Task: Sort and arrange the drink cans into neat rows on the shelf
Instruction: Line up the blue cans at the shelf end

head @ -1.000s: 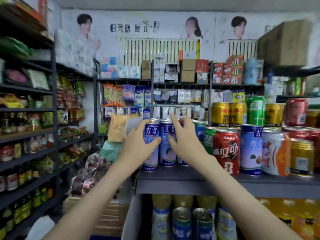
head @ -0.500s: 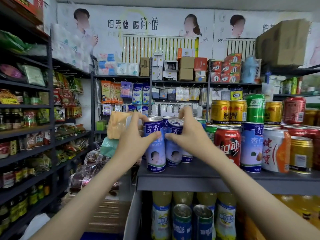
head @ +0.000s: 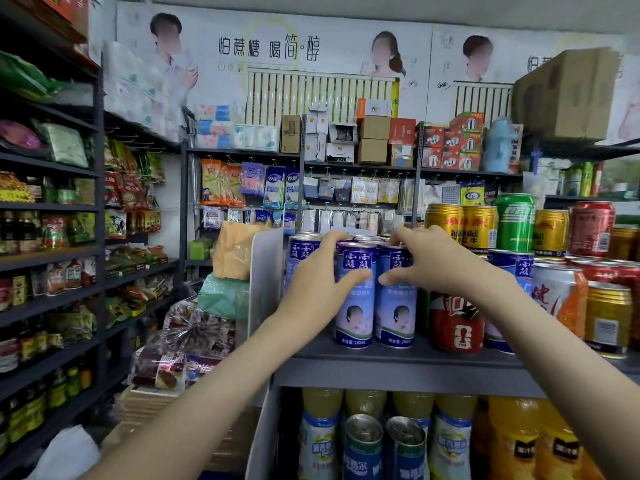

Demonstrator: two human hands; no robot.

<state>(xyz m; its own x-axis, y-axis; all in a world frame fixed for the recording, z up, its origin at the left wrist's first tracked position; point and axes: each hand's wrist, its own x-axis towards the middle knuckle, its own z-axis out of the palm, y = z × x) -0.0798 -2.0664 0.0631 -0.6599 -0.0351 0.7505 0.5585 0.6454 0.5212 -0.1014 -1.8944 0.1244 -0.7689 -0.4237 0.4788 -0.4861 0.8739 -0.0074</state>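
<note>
Two tall blue-and-white cans stand side by side at the front of the grey shelf (head: 398,372). My left hand (head: 317,282) grips the left blue can (head: 355,306), thumb across its front and fingers over its rim. My right hand (head: 427,261) grips the right blue can (head: 396,317), thumb on its front, fingers curled over the top. More blue cans (head: 301,254) stand behind them. A red can (head: 457,323) sits just right of the pair, partly behind my right forearm.
Gold cans (head: 460,228), a green can (head: 514,223) and a red can (head: 592,228) are stacked on the upper tier at the right. A white divider panel (head: 265,278) bounds the shelf's left end. Bottles and cans (head: 363,445) fill the shelf below.
Both blue cans have come forward to the shelf's front and now stand upright side by side; half a second ago one was tilted. My hands moved with them.
</note>
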